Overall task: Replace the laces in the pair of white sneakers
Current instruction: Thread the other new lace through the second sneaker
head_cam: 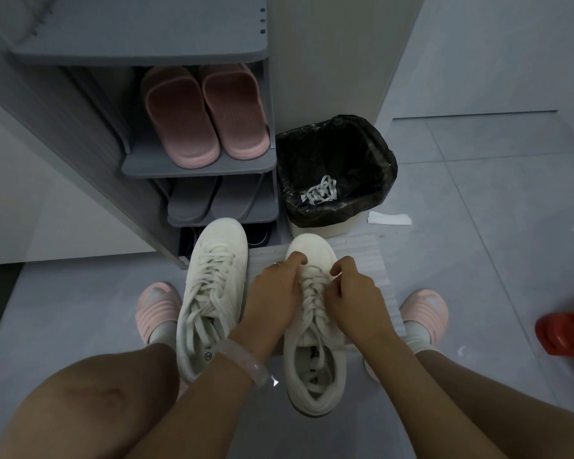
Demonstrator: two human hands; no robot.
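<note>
Grey shoe rack (199, 167), upper left of the frame: two pairs of slippers on its shelves, out of the working area. Black-lined waste bin (337, 167), centre, just right of the rack: a bundle of white laces (320, 193) lies inside, probably the discarded old ones, kept within reach of the work. Left sneaker (212, 293), lower centre: laced to the top with loose ends, set aside toe-forward on the floor. Right sneaker (314, 326), just right of it on a pale ribbed mat (362, 253): toe away from the person, so the eyelet rows face the hands. Left hand (274, 289) and right hand (353, 293) flank the tongue, one per eyelet row; each pinches the lace (312, 289) near the toe end, seemingly to draw the crossings even. The dim light hides whether the fingertips hold lace alone or eyelet edge too. Judged stage: second shoe threaded, tensioning in hand.
</note>
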